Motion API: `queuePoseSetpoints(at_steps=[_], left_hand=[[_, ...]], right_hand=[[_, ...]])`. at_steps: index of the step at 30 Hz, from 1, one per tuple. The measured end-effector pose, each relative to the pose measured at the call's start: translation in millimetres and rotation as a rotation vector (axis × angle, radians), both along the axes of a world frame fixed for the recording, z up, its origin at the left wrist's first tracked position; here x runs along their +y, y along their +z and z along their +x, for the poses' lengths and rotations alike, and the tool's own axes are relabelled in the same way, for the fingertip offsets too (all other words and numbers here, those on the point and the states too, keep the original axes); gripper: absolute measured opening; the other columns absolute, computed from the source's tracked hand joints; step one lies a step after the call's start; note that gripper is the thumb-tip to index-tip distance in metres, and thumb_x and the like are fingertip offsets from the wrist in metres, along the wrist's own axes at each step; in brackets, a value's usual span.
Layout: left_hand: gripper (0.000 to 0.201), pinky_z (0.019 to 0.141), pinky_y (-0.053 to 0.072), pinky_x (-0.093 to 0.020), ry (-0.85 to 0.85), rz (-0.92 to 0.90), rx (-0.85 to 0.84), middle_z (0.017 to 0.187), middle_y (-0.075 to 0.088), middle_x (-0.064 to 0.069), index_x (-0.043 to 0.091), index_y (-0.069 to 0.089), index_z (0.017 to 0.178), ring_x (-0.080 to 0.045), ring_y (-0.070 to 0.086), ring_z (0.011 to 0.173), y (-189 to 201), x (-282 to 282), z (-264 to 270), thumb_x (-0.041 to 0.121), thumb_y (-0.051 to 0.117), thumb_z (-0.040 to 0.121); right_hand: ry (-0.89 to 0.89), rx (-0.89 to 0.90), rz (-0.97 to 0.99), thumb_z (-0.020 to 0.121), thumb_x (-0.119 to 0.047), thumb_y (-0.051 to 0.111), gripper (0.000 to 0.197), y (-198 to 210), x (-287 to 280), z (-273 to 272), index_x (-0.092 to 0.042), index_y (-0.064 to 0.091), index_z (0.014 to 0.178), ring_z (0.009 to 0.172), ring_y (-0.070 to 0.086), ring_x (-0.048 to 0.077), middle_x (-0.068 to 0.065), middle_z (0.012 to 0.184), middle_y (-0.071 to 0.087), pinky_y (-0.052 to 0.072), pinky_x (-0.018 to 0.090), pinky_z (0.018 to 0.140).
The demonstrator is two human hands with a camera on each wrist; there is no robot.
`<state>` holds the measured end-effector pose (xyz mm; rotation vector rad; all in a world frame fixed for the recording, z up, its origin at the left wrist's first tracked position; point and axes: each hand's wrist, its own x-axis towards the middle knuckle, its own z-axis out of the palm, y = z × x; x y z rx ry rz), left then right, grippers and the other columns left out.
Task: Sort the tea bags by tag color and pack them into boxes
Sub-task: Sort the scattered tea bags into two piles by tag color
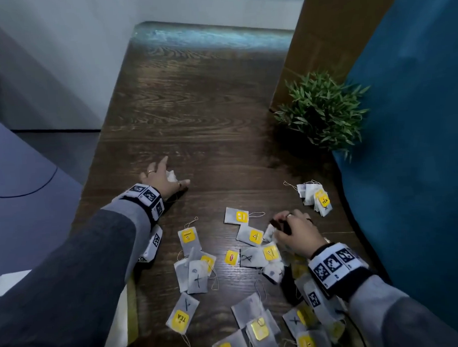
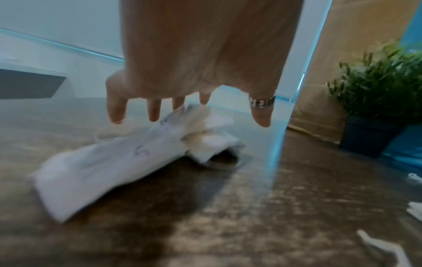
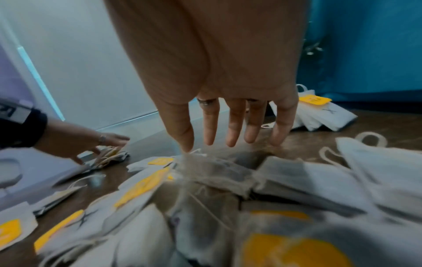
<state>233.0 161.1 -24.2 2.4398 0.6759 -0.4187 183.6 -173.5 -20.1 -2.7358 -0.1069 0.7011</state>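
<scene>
Scattered tea bags [image 1: 193, 277] cover the near end of the table [image 1: 194, 117], right under my forearms, most of them grey-white sachets with yellow tags face up and loose strings trailing; several carry a pen mark like an X. One tag [image 1: 231, 257] near the middle of the spread shows a red stripe across its yellow, so I judge it belongs to a different group.

My right hand [image 1: 294, 233] hangs over the right part of this spread with its fingers pointing down and slightly apart. In the right wrist view its fingertips [image 3: 187, 144] just meet the crumpled top of one bag [image 3: 212, 171], which lies directly below, long axis running roughly left to right. I cannot tell whether I am pinching it yet. This hand is clearly the nearer one for that bag.

My left hand [image 1: 162, 180] reaches toward the left edge of the table, fingers spread and straight, above a small heap of pale bags [image 2: 118, 168] that rests on the wood; at most 1 fingertip brushes it.

Toward the right edge sits a neat stack [image 1: 315, 198] topped with a yellow tag. I see no boxes, so sorting looks unfinished.
</scene>
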Motion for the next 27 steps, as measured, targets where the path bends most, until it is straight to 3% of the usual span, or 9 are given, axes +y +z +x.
queuePoseSetpoints(at_steps=[4, 8, 10, 13, 17, 20, 23, 25, 27], left_hand=[[0.060, 0.109, 0.015, -0.055, -0.002, 0.085, 0.000, 0.154, 0.018, -0.004, 0.033, 0.034, 0.139, -0.034, 0.014, 0.140, 27, -14, -12, 0.055, 0.052, 0.085], [0.027, 0.100, 0.039, -0.044, -0.119, 0.073, -0.016, 0.122, 0.056, -0.006, 0.019, 0.059, 0.109, -0.026, 0.050, 0.114, 32, -32, -41, 0.028, 0.060, 0.083], [0.027, 0.093, 0.047, -0.038, -0.233, 0.030, 0.045, 0.112, 0.062, -0.008, 0.010, 0.061, 0.104, -0.024, 0.056, 0.104, 21, -42, -58, 0.023, 0.065, 0.080], [0.045, 0.094, 0.046, -0.038, -0.262, 0.006, 0.111, 0.119, 0.057, -0.008, 0.016, 0.055, 0.114, -0.026, 0.055, 0.109, 3, -50, -75, 0.028, 0.072, 0.074], [0.041, 0.089, 0.045, -0.031, -0.203, -0.030, 0.041, 0.118, 0.053, -0.011, 0.016, 0.053, 0.110, -0.025, 0.054, 0.108, -9, -60, -84, 0.016, 0.071, 0.074], [0.031, 0.085, 0.042, -0.026, -0.156, -0.122, -0.002, 0.109, 0.060, -0.007, 0.012, 0.057, 0.103, -0.023, 0.055, 0.107, -7, -62, -85, 0.009, 0.071, 0.075], [0.014, 0.072, 0.045, -0.024, -0.042, -0.309, -0.080, 0.082, 0.061, 0.001, 0.015, 0.062, 0.090, -0.019, 0.060, 0.087, 8, -63, -90, 0.005, 0.066, 0.080], [0.014, 0.068, 0.050, -0.026, 0.130, -0.627, -0.141, 0.082, 0.064, -0.005, 0.014, 0.063, 0.089, -0.019, 0.061, 0.080, 23, -63, -93, 0.001, 0.059, 0.086], [0.019, 0.076, 0.057, -0.038, 0.333, -1.053, -0.163, 0.097, 0.066, -0.013, 0.012, 0.064, 0.098, -0.025, 0.064, 0.090, 42, -65, -97, 0.000, 0.050, 0.091]], right_hand=[[0.098, -0.105, 0.071, 0.086, -0.028, 0.056, 0.038, 9, 40, 7, -0.026, 0.050, 0.123, 0.125, 0.033, 0.023, 0.001, 0.128, 0.043, 0.033, 0.042, 0.103], [0.175, -0.089, 0.157, 0.088, -0.027, 0.057, 0.038, 3, 74, 21, -0.021, 0.050, 0.124, 0.124, 0.037, 0.025, 0.003, 0.128, 0.045, 0.033, 0.042, 0.106], [0.170, -0.050, 0.150, 0.085, -0.027, 0.062, 0.041, -4, 86, 24, -0.022, 0.049, 0.123, 0.125, 0.037, 0.026, 0.003, 0.127, 0.045, 0.034, 0.042, 0.106], [0.145, -0.004, 0.113, 0.080, -0.023, 0.068, 0.043, -13, 94, 27, -0.021, 0.050, 0.120, 0.124, 0.039, 0.027, 0.005, 0.127, 0.047, 0.036, 0.038, 0.103], [0.154, -0.019, 0.098, 0.082, -0.018, 0.065, 0.022, -14, 87, 27, -0.011, 0.056, 0.101, 0.111, 0.050, 0.026, 0.009, 0.116, 0.053, 0.040, 0.031, 0.090], [0.061, -0.107, 0.320, 0.078, -0.012, 0.069, 0.010, 1, 75, 19, -0.013, 0.060, 0.084, 0.092, 0.053, 0.018, 0.002, 0.095, 0.052, 0.037, 0.022, 0.077], [-0.127, -0.099, 0.654, 0.075, -0.009, 0.073, 0.017, 22, 62, 8, -0.021, 0.061, 0.072, 0.072, 0.059, 0.015, 0.000, 0.076, 0.063, 0.050, 0.028, 0.064], [-0.292, 0.051, 0.981, 0.081, -0.003, 0.066, 0.018, 35, 54, -1, -0.020, 0.060, 0.081, 0.072, 0.061, 0.013, 0.001, 0.077, 0.063, 0.053, 0.024, 0.060], [-0.498, 0.274, 1.327, 0.087, 0.003, 0.054, 0.021, 47, 48, -10, -0.019, 0.055, 0.088, 0.076, 0.061, 0.014, 0.003, 0.082, 0.063, 0.055, 0.027, 0.064]])
